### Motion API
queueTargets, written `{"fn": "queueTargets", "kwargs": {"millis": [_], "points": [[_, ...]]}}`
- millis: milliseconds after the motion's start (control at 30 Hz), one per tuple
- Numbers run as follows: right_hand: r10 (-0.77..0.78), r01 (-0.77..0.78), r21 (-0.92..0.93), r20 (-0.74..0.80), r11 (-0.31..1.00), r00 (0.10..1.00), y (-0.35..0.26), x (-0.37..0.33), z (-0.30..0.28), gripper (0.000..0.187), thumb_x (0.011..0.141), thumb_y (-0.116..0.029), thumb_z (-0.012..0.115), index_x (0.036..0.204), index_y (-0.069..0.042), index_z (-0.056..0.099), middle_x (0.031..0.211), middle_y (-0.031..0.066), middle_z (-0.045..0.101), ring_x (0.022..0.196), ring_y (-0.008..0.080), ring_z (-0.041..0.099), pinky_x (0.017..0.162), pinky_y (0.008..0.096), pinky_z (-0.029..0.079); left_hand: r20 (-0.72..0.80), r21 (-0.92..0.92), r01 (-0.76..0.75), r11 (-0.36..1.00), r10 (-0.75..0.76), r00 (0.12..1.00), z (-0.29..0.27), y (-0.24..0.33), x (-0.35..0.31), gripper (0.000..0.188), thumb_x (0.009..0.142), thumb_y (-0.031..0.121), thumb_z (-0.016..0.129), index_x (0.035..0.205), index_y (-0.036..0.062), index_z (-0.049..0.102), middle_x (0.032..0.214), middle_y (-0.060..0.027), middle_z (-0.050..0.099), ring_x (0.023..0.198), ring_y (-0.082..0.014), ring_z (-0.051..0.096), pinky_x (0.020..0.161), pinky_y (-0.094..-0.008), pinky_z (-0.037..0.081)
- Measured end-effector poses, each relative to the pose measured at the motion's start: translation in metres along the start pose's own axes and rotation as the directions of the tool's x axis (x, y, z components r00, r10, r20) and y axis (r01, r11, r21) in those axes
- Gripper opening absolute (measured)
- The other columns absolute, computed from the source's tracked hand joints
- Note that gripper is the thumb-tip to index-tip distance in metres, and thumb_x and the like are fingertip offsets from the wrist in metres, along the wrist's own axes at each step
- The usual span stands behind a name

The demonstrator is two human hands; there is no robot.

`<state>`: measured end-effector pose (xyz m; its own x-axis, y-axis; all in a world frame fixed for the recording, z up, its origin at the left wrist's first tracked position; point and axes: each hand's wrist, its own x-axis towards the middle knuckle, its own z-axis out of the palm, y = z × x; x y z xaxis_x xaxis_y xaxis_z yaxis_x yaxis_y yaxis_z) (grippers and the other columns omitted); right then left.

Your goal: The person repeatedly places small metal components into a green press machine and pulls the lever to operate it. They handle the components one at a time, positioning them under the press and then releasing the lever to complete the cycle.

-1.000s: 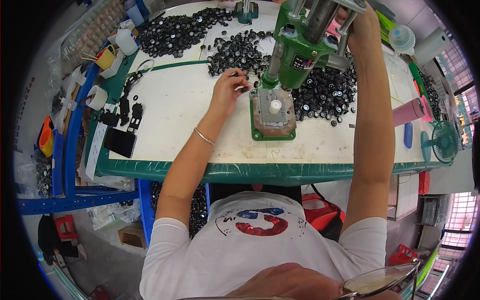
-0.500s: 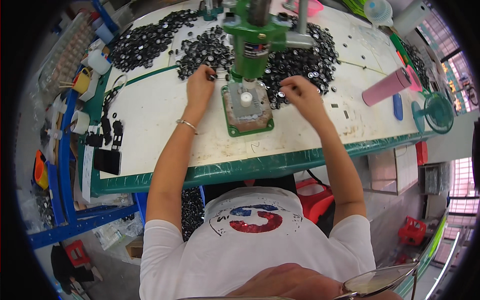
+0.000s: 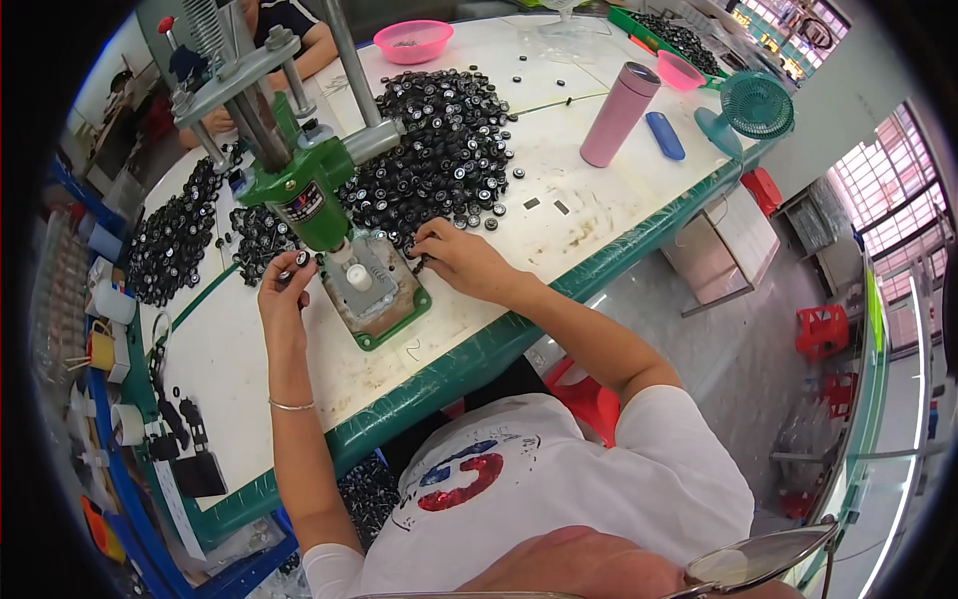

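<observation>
A green hand press [image 3: 314, 195] stands on the table. On its grey base plate [image 3: 394, 311] sits a short white round post [image 3: 359, 277], beneath the ram. My left hand [image 3: 283, 298] is left of the post, its fingers closed on small black wheels [image 3: 301, 258] with shiny metal centres; two show at the fingertips. On the other side of the base, my right hand [image 3: 461, 260] is pinched at the near edge of a large heap of the same wheels [image 3: 429, 140]. A dark piece shows at its fingertips, partly hidden by them.
Smaller heaps of black wheels [image 3: 180, 240] lie beyond my left hand. At the right stand a pink bottle [image 3: 621, 115], a blue flat case [image 3: 665, 136] and a green fan [image 3: 756, 105]. A pink bowl [image 3: 413, 42] is at the back, near another person's arm [image 3: 317, 48]. A phone [image 3: 200, 475] lies near left.
The view has turned, so the press now appears further left. My left hand now shows wheels at its raised fingertips. My right hand has come closer to the press base.
</observation>
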<state>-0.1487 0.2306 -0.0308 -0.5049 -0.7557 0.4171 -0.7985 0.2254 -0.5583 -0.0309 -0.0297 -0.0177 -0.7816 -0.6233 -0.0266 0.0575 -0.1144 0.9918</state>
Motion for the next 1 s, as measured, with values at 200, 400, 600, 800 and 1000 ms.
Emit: {"fn": "queueTargets", "kwargs": {"millis": [200, 400, 600, 800, 1000], "points": [[-0.064, 0.062, -0.030, -0.076, 0.998, 0.995, 0.004, -0.006, 0.009, 0.019, 0.082, -0.001, 0.062, 0.100, -0.004, 0.061, 0.106, 0.0099, 0.056, 0.094, 0.0277, 0.060, 0.078, 0.0352, 0.050, 0.103, 0.095, -0.059, 0.994, 0.049, 0.993, 0.008, -0.006, -0.008, 0.030, 0.082, 0.004, 0.070, 0.111, 0.0052, 0.065, 0.085, 0.0038, 0.060, 0.065, -0.0016, 0.049, 0.053, -0.0164, 0.035], [-0.038, 0.049, 0.044, -0.217, 0.998, 0.975, -0.011, -0.006, 0.015, 0.017, 0.084, -0.002, 0.061, 0.100, -0.004, 0.061, 0.104, 0.0100, 0.057, 0.093, 0.0279, 0.060, 0.077, 0.0343, 0.050, 0.127, 0.237, -0.169, 0.957, 0.142, 0.982, 0.002, -0.022, -0.011, 0.035, 0.084, 0.000, 0.065, 0.119, 0.0046, 0.063, 0.089, 0.0036, 0.060, 0.071, -0.0024, 0.051, 0.056, -0.0166, 0.037], [0.159, -0.122, 0.436, -0.049, 0.892, 0.986, -0.036, -0.019, 0.012, 0.017, 0.085, -0.005, 0.062, 0.102, -0.003, 0.060, 0.097, 0.0071, 0.062, 0.085, 0.0180, 0.061, 0.075, 0.0296, 0.049, 0.113, 0.177, -0.108, 0.978, 0.089, 0.990, -0.003, -0.017, -0.014, 0.037, 0.083, -0.004, 0.063, 0.118, 0.0057, 0.064, 0.092, 0.0027, 0.061, 0.076, -0.0036, 0.054, 0.060, -0.0183, 0.040], [0.298, -0.287, 0.521, 0.064, 0.804, 0.952, -0.044, -0.034, 0.006, 0.015, 0.086, -0.009, 0.062, 0.099, -0.004, 0.060, 0.090, 0.0062, 0.064, 0.084, 0.0151, 0.061, 0.073, 0.0291, 0.048, 0.097, 0.102, -0.145, 0.984, 0.135, 0.986, -0.005, -0.024, -0.013, 0.038, 0.080, -0.011, 0.060, 0.115, 0.0048, 0.065, 0.094, -0.0001, 0.062, 0.081, -0.0076, 0.056, 0.075, -0.0215, 0.046], [0.190, -0.242, 0.263, 0.209, 0.934, 0.959, -0.034, -0.028, 0.008, 0.016, 0.085, -0.011, 0.062, 0.099, -0.005, 0.060, 0.086, 0.0086, 0.064, 0.084, 0.0204, 0.062, 0.074, 0.0313, 0.049, 0.103, 0.366, -0.182, 0.912, 0.155, 0.983, -0.012, -0.028, -0.009, 0.035, 0.079, -0.009, 0.061, 0.109, 0.0070, 0.069, 0.092, -0.0009, 0.063, 0.077, -0.0073, 0.055, 0.071, -0.0208, 0.046]]}}
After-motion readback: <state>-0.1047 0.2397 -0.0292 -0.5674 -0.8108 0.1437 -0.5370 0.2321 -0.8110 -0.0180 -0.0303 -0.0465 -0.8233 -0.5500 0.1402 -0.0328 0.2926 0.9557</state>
